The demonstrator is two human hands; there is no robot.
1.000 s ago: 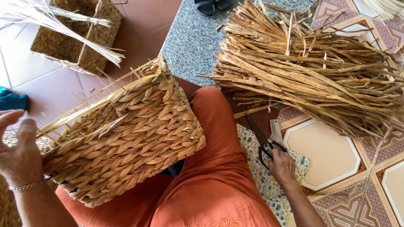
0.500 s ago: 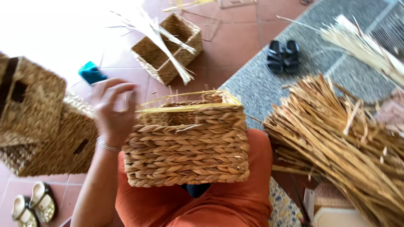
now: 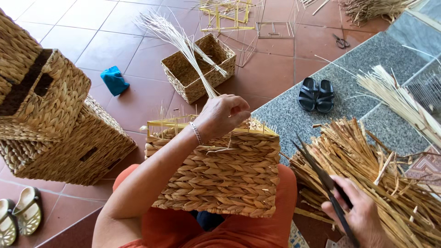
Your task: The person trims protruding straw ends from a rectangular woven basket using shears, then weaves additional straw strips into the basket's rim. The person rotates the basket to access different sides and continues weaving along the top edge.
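Fingers [image 3: 239, 110] of the left hand [image 3: 223, 117] are curled loosely over the top rim of the half-woven rectangular basket of braided straw-coloured fibre [image 3: 220, 177]; they touch the rim, but whether they pinch a strand cannot be told. A thin bracelet sits on that wrist. The basket rests on the person's lap, on orange trousers [image 3: 285, 197], its woven side facing the camera and thin yellow frame stakes standing out of its upper edge.

Low at the right edge of the head view, the right hand [image 3: 363, 216] is closed around the handles of a pair of dark metal scissors [image 3: 321, 177], whose blades are nearly together and point up and left toward the basket's right corner. Just beside that hand lies a big heap of dried flat straw strips [image 3: 390, 183], spread over the grey granite step [image 3: 294, 119].

On the red tiled floor [image 3: 92, 41], a stack of finished woven baskets with handle slots [image 3: 55, 124] stands at the left edge. A smaller open woven basket [image 3: 197, 73] with pale reeds sticking out sits farther back. A blue cloth [image 3: 115, 80] lies between them. Black sandals [image 3: 316, 95] rest on the granite step, and pale sandals [image 3: 20, 216] sit in the bottom left corner.
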